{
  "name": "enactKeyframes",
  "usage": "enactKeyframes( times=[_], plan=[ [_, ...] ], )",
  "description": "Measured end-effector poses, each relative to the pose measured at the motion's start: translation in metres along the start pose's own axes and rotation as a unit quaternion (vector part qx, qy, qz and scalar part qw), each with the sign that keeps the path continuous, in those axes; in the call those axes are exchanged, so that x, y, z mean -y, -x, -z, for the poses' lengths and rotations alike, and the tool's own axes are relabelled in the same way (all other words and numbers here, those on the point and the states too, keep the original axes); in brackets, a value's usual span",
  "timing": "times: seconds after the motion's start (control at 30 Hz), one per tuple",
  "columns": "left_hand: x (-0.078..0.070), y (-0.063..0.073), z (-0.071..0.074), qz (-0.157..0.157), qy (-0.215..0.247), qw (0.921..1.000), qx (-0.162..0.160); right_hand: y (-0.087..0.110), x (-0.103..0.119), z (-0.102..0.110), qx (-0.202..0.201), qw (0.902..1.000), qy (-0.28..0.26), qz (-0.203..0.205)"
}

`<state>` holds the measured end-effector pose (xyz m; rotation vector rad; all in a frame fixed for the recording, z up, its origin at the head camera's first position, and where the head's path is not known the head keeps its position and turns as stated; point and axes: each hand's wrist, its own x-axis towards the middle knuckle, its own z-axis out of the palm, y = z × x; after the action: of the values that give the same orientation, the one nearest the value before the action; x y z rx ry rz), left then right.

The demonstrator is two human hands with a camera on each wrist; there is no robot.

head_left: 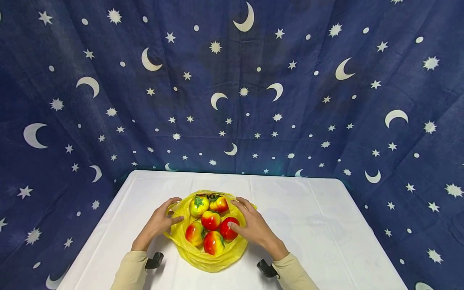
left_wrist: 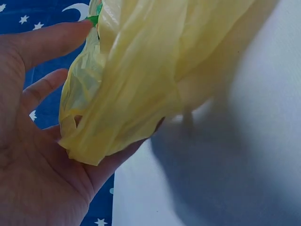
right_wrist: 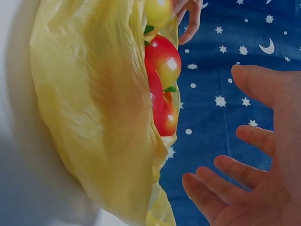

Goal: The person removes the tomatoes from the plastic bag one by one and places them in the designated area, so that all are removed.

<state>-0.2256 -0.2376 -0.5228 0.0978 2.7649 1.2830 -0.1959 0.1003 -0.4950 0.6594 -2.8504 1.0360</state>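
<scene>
A thin yellow plastic bag [head_left: 203,264] sits on the table with its mouth spread wide. Inside lie several glossy red-and-yellow, tomato-like fruits [head_left: 210,220], some with green leafy tops. At the bag's left side is my left hand [head_left: 161,220], thumb apart from the fingers; in the left wrist view the bag's loose edge [left_wrist: 89,146] lies against its palm and fingers, not pinched. My right hand [head_left: 252,224] hovers at the right rim, thumb over the fruit. In the right wrist view its fingers [right_wrist: 221,188] are spread with nothing between them.
A white-covered table [head_left: 308,233] extends to both sides and behind the bag. Dark blue cloth [head_left: 239,72] with moons and stars hangs around the back and sides. Black wrist mounts [head_left: 267,269] sit at both wrists, below the tan sleeves [head_left: 293,272].
</scene>
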Motion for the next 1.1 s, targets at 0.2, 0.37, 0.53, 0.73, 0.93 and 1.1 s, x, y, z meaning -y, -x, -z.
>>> enactKeyframes(
  times=[0.2, 0.37, 0.53, 0.73, 0.93, 1.1],
  plan=[
    [0.003, 0.001, -0.001, 0.009, 0.028, 0.9995, 0.008, 0.0, 0.002, -0.007, 0.006, 0.9999, -0.008, 0.012],
    [0.006, 0.001, -0.002, -0.025, 0.02, 0.9995, 0.0, -0.002, 0.004, -0.012, 0.009, 0.9995, -0.007, 0.028],
    [0.008, 0.0, -0.001, -0.042, 0.04, 0.9983, 0.008, -0.003, 0.005, -0.018, 0.022, 0.9994, -0.001, 0.026],
    [0.01, 0.0, -0.003, -0.035, 0.019, 0.9991, 0.014, -0.005, 0.003, -0.023, 0.044, 0.9987, 0.009, 0.025],
    [0.011, -0.002, -0.003, -0.016, 0.001, 0.9997, 0.02, -0.005, -0.001, -0.025, 0.063, 0.9977, 0.016, 0.016],
    [0.012, -0.003, -0.005, 0.022, -0.004, 0.9994, 0.028, -0.005, -0.003, -0.026, 0.074, 0.9971, 0.015, 0.01]
  ],
)
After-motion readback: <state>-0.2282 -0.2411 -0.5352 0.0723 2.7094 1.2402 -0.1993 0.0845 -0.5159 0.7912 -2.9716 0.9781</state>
